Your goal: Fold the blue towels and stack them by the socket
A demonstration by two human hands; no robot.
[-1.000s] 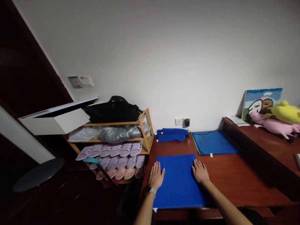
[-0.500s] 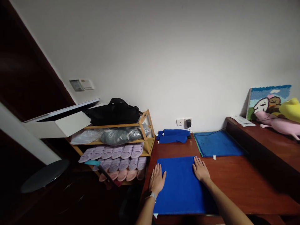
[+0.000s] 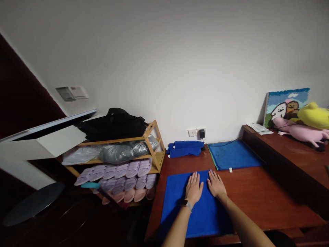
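Observation:
A blue towel [image 3: 177, 195] lies spread flat on the brown wooden table [image 3: 257, 199]. My left hand [image 3: 194, 189] rests flat on the towel's far half, right of its middle, fingers stretched out and a watch on the wrist. Close beside it, my right hand [image 3: 216, 185] lies flat over the towel's right edge near the far corner, with its fingers stretched too. Neither hand grips anything. Behind the towel, against the wall, are rolled blue towels [image 3: 186, 149]. Farther right lies a stack of flat blue towels [image 3: 235, 154] with a white tag.
Left of the table stands a wooden rack [image 3: 156, 154] with several slippers [image 3: 122, 170] and a black bag [image 3: 115, 125] on top. A black plug [image 3: 202, 134] with a cable sits in the wall. Plush toys [image 3: 303, 132] lie on a raised surface at right.
My left hand has moved right, from the towel's left edge to beside my right hand. The right hand stays at the right edge. The camera view has shifted slightly.

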